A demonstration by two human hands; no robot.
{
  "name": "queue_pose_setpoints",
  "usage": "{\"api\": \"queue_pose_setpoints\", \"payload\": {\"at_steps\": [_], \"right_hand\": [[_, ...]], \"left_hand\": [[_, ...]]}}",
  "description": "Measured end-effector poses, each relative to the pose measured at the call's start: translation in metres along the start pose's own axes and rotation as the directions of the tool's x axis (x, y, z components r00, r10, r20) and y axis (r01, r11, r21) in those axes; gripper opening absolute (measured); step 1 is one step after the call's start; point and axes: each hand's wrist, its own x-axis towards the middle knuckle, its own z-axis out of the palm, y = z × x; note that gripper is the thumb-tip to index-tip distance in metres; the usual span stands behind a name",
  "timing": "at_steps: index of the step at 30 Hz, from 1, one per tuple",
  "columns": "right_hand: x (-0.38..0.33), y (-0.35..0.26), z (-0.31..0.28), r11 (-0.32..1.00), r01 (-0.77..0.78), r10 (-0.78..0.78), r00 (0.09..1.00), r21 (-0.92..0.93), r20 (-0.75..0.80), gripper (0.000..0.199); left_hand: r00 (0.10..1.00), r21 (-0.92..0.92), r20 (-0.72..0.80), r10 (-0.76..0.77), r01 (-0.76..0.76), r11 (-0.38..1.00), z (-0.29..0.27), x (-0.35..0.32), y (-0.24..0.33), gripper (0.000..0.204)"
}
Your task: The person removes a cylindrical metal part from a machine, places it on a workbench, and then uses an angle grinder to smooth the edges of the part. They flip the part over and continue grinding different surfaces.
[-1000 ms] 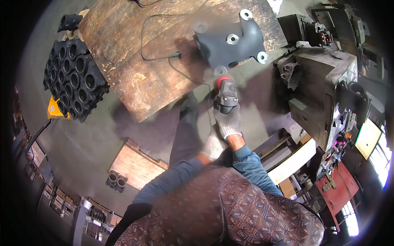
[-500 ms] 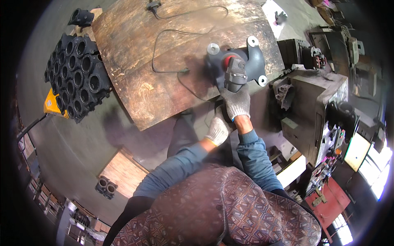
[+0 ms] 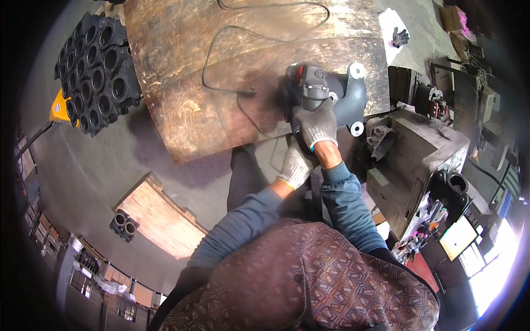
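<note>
An angle grinder (image 3: 313,87) with a dark grey head and a bit of red at its disc side lies over a dark metal casting (image 3: 351,99). My right hand (image 3: 317,124), in a grey knit glove, is closed round the grinder just behind its head. Nearer my body, my left hand (image 3: 297,163), in a whitish knit glove, grips the rear of the grinder's body. Two pale, holed round bosses show on the casting's right side; its left end is mostly hidden under the grinder. The casting rests near the front edge of a worn wooden table (image 3: 182,105).
A black power cord (image 3: 208,58) loops across the tabletop. Several dark castings with round openings (image 3: 96,77) are stacked at left beside a yellow pallet truck (image 3: 61,108). Behind me at left lies a wooden board (image 3: 163,218). A grey metal cabinet (image 3: 406,171) stands close at right.
The grinder has moved left and away from me across the casting, over its far left end. Both hands keep their hold. The whole view has also shifted.
</note>
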Motion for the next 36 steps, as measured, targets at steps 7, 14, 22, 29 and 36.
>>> {"api": "queue_pose_setpoints", "payload": {"at_steps": [7, 14, 22, 29, 36], "right_hand": [[0.0, 0.0, 0.0, 0.999, -0.028, 0.029, 0.998, 0.021, -0.059, 0.068], [-0.001, -0.009, -0.003, 0.999, -0.025, 0.026, 0.999, -0.046, 0.023, 0.066], [0.002, -0.004, 0.0, 0.999, 0.01, -0.01, 1.0, -0.032, 0.015, 0.067], [0.004, -0.001, 0.001, 0.998, 0.057, -0.057, 0.998, -0.026, 0.009, 0.068], [-0.017, 0.019, -0.035, 0.996, -0.08, 0.076, 0.988, -0.024, -0.137, 0.063]], "left_hand": [[0.97, 0.589, 0.123, 0.207, -0.24, 0.771, -0.033, 0.026, -0.03, 0.044], [0.951, 0.39, 0.178, 0.251, -0.303, 0.87, -0.034, 0.026, -0.031, 0.044], [0.999, -0.165, 0.035, -0.014, 0.02, 0.986, -0.023, 0.016, -0.022, 0.047], [0.999, -0.182, 0.023, -0.038, 0.041, 0.982, -0.015, 0.014, -0.019, 0.053], [0.966, -0.202, 0.245, -0.086, 0.137, 0.97, -0.01, 0.003, -0.054, 0.059]]}}
